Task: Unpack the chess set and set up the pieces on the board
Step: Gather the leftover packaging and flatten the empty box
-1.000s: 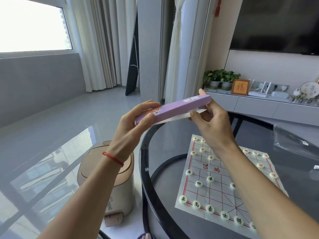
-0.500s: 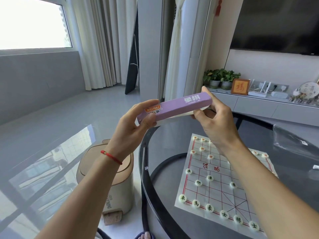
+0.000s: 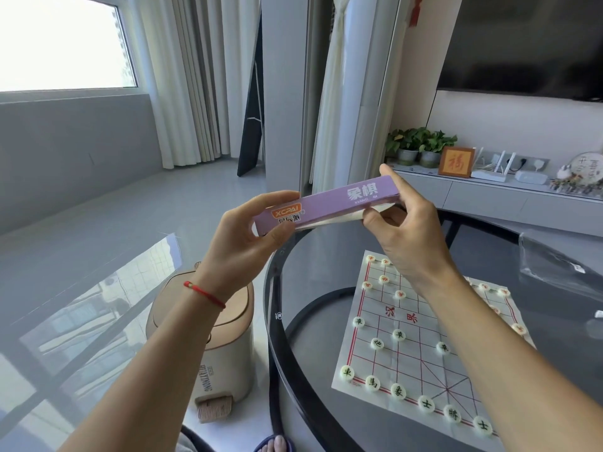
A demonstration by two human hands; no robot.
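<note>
A long purple chess box point(image 3: 339, 202) is held in the air above the left edge of the round glass table point(image 3: 319, 265). My left hand point(image 3: 241, 246) grips its near left end between thumb and fingers. My right hand point(image 3: 408, 233) pinches its far right end, where a white flap shows underneath. Below, a white paper board point(image 3: 417, 334) with red lines lies on the table. Round pale pieces point(image 3: 398, 391) stand in rows along its near and far sides; my right forearm hides part of the board.
A beige pedal bin point(image 3: 215, 350) stands on the floor left of the table, under my left arm. A clear plastic bag point(image 3: 554, 265) lies on the table's right side. A low cabinet point(image 3: 509, 203) with plants and a frame runs behind.
The box has tipped so its printed purple face turns more toward me. Both hands have kept their hold and shifted slightly with it.
</note>
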